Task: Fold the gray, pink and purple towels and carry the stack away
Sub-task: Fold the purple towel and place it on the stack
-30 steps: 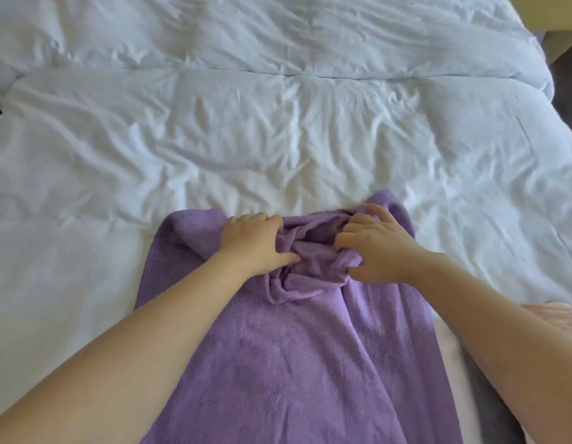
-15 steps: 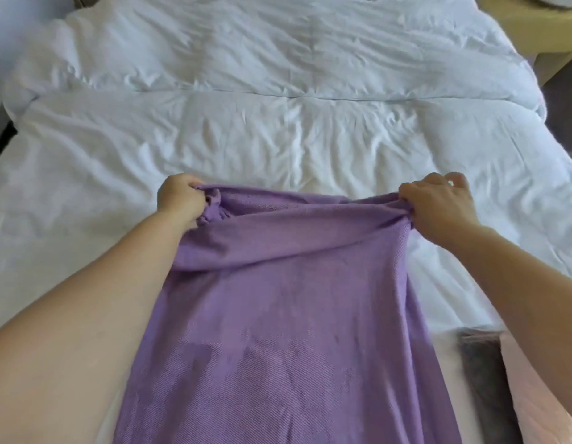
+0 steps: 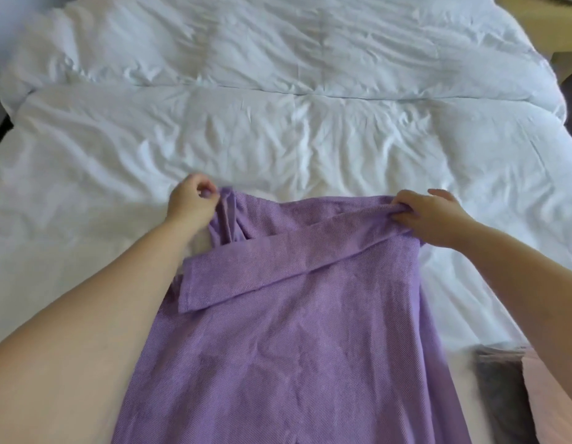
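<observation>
Both pinching purple towel (image 3: 294,331), left hand (image 3: 190,205), right hand (image 3: 435,219)

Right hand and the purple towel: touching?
Touching. The head view shows the right hand with its fingers curled round the bunched far corner of the purple towel, no gap between them.

bed (image 3: 278,139): fills the view, 9 to 3 | long towel (image 3: 294,347): on the bed, running from 6 to centre | left hand (image 3: 190,205): at its far edge, 11 | right hand (image 3: 435,216): same edge, 1 | inner folded towel (image 3: 499,395), outer folded towel (image 3: 557,405): on the bed at 5, side by side, perhaps overlapping
</observation>
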A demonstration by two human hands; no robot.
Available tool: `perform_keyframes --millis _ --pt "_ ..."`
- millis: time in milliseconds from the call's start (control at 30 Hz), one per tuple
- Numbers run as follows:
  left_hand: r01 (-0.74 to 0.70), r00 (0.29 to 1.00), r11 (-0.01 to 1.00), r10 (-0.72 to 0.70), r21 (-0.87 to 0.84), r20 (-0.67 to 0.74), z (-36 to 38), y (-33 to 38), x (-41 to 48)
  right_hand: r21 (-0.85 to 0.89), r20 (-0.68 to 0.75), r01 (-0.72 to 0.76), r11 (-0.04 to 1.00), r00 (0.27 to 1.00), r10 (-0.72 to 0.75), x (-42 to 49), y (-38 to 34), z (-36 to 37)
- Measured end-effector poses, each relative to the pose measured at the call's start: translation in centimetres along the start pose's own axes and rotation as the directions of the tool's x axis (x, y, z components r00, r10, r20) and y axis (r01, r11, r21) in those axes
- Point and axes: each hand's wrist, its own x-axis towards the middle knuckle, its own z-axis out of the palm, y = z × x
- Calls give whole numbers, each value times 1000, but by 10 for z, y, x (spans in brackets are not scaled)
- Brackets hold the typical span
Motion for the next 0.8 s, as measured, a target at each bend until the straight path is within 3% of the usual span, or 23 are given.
perform_keyframes --millis 67,133,233,300,400,467,567,700,800 --pt "-106 987 982 85 -154 -134 -12 14 10 -11 -67 4 1000 998 -5 3 4 -3" --pt "-129 971 977 90 -170 -220 -22 19 20 -33 -106 -2 999 994 -1 5 4 -3" --pt "129 978 991 -121 35 -169 -18 6 24 -89 -67 12 996 998 -18 8 -3 3" --pt "315 949 924 -309 215 -64 -8 -2 12 -111 -16 6 994 1000 -8 9 -8 9" --pt "198 965 843 -257 501 51 10 -9 -13 -96 45 37 995 998 -33 10 -11 15" --pt "128 975 827 -206 548 85 21 -15 -18 -76 64 76 994 995 -71 12 -15 18" --pt "98 988 843 -144 529 48 22 -20 -12 -95 49 90 991 995 -86 17 -20 23" --pt "58 998 972 -59 227 -5 1 -31 1 -79 -15 50 996 999 -51 20 -21 30" --pt "134 979 988 -119 81 -166 -26 -55 12 -36 -91 38 999 995 -41 20 -21 33"
